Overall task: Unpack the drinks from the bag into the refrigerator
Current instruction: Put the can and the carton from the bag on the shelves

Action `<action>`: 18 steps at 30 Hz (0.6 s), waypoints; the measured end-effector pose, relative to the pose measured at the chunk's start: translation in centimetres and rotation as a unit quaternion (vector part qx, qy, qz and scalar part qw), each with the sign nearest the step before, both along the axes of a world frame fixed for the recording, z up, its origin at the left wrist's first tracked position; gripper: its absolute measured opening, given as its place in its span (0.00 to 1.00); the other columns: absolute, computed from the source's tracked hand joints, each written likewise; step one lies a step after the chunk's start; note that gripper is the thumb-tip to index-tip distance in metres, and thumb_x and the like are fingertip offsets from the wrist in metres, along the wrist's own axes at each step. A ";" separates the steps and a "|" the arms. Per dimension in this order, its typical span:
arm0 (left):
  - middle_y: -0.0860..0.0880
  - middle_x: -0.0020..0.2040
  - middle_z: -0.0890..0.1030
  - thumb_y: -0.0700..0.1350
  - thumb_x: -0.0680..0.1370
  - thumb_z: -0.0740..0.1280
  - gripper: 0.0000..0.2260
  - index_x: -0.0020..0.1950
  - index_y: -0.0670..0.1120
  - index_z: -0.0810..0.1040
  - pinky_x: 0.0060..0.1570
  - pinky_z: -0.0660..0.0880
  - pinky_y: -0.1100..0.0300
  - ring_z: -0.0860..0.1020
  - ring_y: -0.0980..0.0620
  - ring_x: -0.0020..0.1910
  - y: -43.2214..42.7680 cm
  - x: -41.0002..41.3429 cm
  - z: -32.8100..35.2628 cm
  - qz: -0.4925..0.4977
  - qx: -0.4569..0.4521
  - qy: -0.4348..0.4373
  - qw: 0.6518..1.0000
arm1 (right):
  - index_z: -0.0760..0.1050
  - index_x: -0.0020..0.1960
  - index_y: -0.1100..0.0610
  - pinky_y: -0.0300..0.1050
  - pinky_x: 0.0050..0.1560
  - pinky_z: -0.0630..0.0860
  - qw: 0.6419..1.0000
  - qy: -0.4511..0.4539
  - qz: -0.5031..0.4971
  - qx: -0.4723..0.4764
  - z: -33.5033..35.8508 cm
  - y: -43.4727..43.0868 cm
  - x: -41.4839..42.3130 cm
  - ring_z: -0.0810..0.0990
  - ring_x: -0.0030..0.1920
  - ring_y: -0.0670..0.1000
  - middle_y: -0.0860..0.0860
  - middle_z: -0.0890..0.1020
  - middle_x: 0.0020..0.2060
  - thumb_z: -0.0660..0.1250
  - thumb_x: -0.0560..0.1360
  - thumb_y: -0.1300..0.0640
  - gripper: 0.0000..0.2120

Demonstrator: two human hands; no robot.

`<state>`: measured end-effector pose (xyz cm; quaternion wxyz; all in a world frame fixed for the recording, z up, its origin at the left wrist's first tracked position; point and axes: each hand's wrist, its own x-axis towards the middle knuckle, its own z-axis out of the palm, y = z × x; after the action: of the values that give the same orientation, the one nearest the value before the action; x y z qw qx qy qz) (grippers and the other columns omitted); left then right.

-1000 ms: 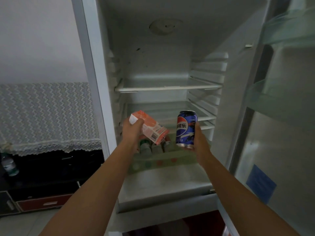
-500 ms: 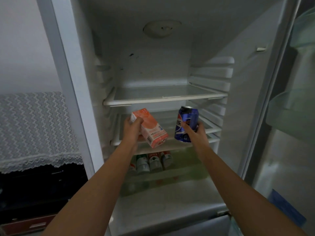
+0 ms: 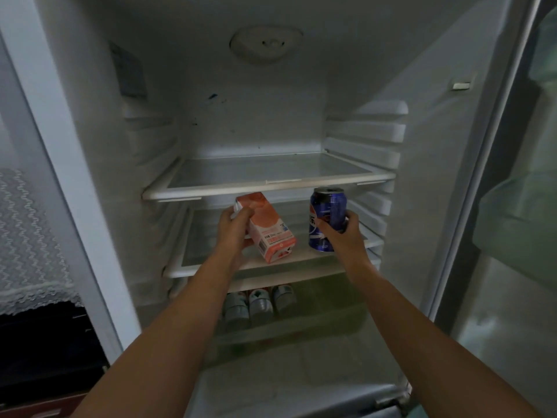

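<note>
While both drinks are at the second shelf of the open refrigerator, neither looks released yet. Left hand is wrapped around the upper end of a pink carton, which tilts with its lower corner at or just above the shelf front; contact cannot be confirmed. Right hand is clamped on a blue can, held nearly upright, base at the shelf's front right; whether it is resting there is unclear. Top shelf bare. Below, several small bottles lie side by side with caps facing out. Bag not in view, so the remaining count is unknown. Judgement: task is partway; these two items need setting down and letting go.
</note>
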<state>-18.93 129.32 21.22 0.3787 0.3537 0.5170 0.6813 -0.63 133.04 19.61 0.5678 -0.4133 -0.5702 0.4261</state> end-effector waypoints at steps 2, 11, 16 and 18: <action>0.43 0.48 0.78 0.43 0.76 0.64 0.21 0.67 0.43 0.66 0.37 0.73 0.57 0.77 0.50 0.42 0.4 0.3 0.0 -0.003 0.005 -0.003 1.000 | 0.63 0.65 0.58 0.43 0.53 0.71 1.000 -0.006 -0.008 0.010 -0.2 0.5 0.2 0.73 0.52 0.49 0.50 0.72 0.52 0.70 0.71 0.59 0.26; 0.40 0.55 0.77 0.43 0.77 0.62 0.20 0.68 0.42 0.65 0.35 0.75 0.58 0.78 0.50 0.42 2.7 1.3 0.1 -0.005 -0.001 -0.007 1.000 | 0.67 0.63 0.55 0.52 0.61 0.73 1.000 -0.017 -0.019 0.001 -0.6 1.9 1.3 0.76 0.57 0.53 0.51 0.77 0.55 0.71 0.70 0.56 0.25; 0.40 0.57 0.78 0.45 0.77 0.63 0.20 0.68 0.41 0.66 0.36 0.75 0.58 0.78 0.50 0.44 3.2 1.1 -0.1 -0.002 -0.003 -0.012 1.000 | 0.64 0.64 0.56 0.55 0.62 0.73 1.000 -0.010 -0.016 -0.012 -0.7 2.5 1.5 0.76 0.57 0.54 0.52 0.76 0.55 0.70 0.70 0.57 0.26; 0.40 0.56 0.78 0.45 0.77 0.63 0.20 0.67 0.41 0.66 0.36 0.75 0.58 0.79 0.50 0.44 3.3 0.9 -0.2 -0.003 -0.001 -0.011 1.000 | 0.63 0.63 0.56 0.53 0.59 0.74 1.000 -0.006 -0.016 -0.016 -0.8 3.0 1.5 0.76 0.55 0.54 0.52 0.75 0.53 0.70 0.70 0.57 0.25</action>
<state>-18.03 132.63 21.05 0.3868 0.3474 0.5125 0.6834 0.88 136.02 18.83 0.5645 -0.4339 -0.5603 0.4231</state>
